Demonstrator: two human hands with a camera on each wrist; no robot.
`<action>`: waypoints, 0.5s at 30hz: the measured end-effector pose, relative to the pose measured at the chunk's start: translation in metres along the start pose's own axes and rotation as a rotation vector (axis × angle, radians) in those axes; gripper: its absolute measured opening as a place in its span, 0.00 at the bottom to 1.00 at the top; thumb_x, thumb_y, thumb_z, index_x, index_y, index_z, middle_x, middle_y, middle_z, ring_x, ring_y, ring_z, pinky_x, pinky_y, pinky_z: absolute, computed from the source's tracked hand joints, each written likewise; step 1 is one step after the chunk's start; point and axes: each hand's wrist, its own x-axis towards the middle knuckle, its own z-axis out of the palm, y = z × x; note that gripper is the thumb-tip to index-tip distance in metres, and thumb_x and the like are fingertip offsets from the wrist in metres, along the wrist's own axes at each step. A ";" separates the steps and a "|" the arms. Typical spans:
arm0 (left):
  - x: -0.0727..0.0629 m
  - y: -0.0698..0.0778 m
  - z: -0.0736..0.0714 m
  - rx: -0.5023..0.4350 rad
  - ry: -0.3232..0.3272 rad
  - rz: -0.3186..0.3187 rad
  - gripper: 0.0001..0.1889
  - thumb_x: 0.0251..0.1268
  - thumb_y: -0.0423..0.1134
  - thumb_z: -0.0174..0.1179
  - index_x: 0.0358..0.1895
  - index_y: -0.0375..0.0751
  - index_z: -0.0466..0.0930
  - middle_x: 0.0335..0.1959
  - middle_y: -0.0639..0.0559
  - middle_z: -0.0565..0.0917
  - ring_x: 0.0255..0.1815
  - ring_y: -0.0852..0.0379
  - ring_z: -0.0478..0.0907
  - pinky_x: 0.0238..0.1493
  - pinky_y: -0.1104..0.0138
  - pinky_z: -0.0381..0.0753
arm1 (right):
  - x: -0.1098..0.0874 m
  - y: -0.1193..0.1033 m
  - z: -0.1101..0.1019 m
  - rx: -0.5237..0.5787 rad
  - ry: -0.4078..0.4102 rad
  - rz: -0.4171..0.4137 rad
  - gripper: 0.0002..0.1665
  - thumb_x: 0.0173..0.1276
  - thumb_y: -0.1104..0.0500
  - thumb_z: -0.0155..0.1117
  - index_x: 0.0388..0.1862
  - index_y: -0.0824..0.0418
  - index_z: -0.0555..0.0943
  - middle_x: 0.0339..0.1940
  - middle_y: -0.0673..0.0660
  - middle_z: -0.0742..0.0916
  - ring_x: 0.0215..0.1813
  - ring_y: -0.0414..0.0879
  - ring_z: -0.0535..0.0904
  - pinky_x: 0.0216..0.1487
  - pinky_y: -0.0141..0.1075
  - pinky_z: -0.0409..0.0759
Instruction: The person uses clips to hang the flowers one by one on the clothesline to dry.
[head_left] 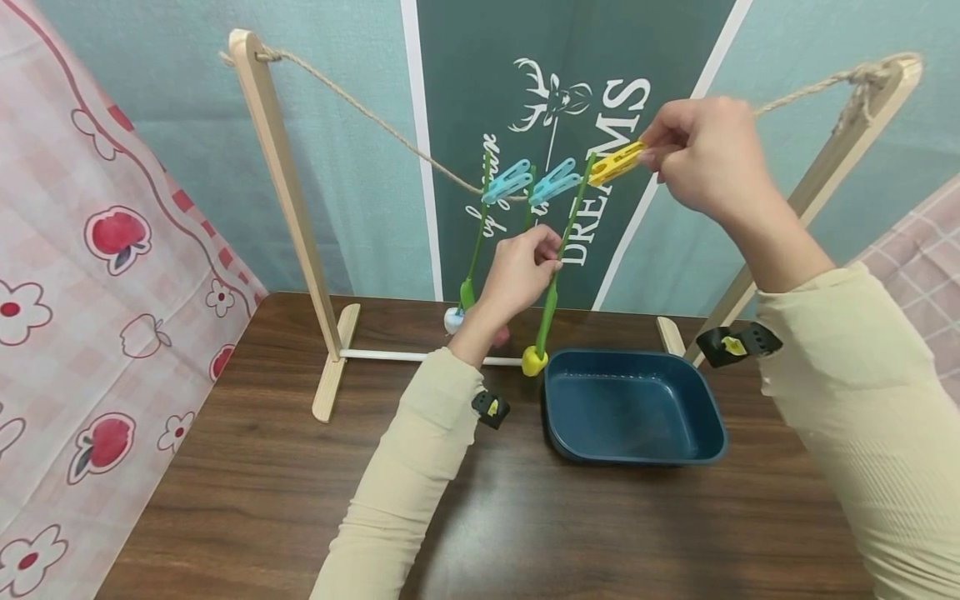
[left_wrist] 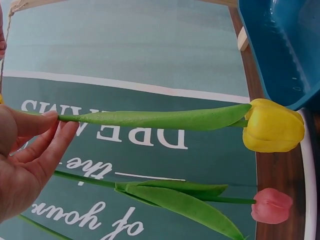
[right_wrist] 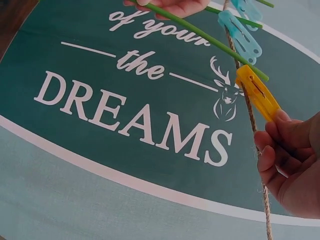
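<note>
My left hand (head_left: 522, 271) pinches the green stem of a yellow tulip (left_wrist: 274, 125) that hangs flower down. Between thumb and fingers, my right hand (head_left: 708, 154) holds a yellow clothespin (head_left: 617, 162), whose tip meets the rope (right_wrist: 252, 122) and the upper end of that stem. Two light blue clothespins (head_left: 555, 182) sit on the rope to the left, at the stems of two more upside-down tulips. One of these is a pink tulip (left_wrist: 271, 205), partly hidden behind my left arm in the head view; the other is a white tulip (head_left: 453, 320).
Wooden posts (head_left: 281, 183) hold up the sagging rope on both sides, joined low down by a white rod (head_left: 390, 356). A dark blue basin (head_left: 558, 442) stands on the brown table (head_left: 247, 492), right of the flowers. Behind hangs a green printed cloth (head_left: 480, 50).
</note>
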 end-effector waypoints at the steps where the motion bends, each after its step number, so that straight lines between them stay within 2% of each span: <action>1: 0.000 0.000 0.000 0.001 0.001 0.001 0.08 0.60 0.30 0.59 0.42 0.37 0.76 0.33 0.51 0.79 0.34 0.59 0.74 0.36 0.75 0.73 | 0.000 0.000 0.000 0.000 -0.006 -0.003 0.09 0.64 0.68 0.55 0.40 0.72 0.79 0.36 0.68 0.82 0.30 0.50 0.71 0.22 0.24 0.65; 15: -0.001 0.002 0.001 0.013 -0.010 0.002 0.09 0.60 0.31 0.58 0.44 0.37 0.77 0.33 0.50 0.79 0.35 0.58 0.74 0.37 0.74 0.73 | -0.003 -0.001 0.000 -0.002 -0.052 -0.023 0.08 0.62 0.69 0.57 0.38 0.71 0.80 0.34 0.68 0.83 0.23 0.41 0.72 0.22 0.22 0.67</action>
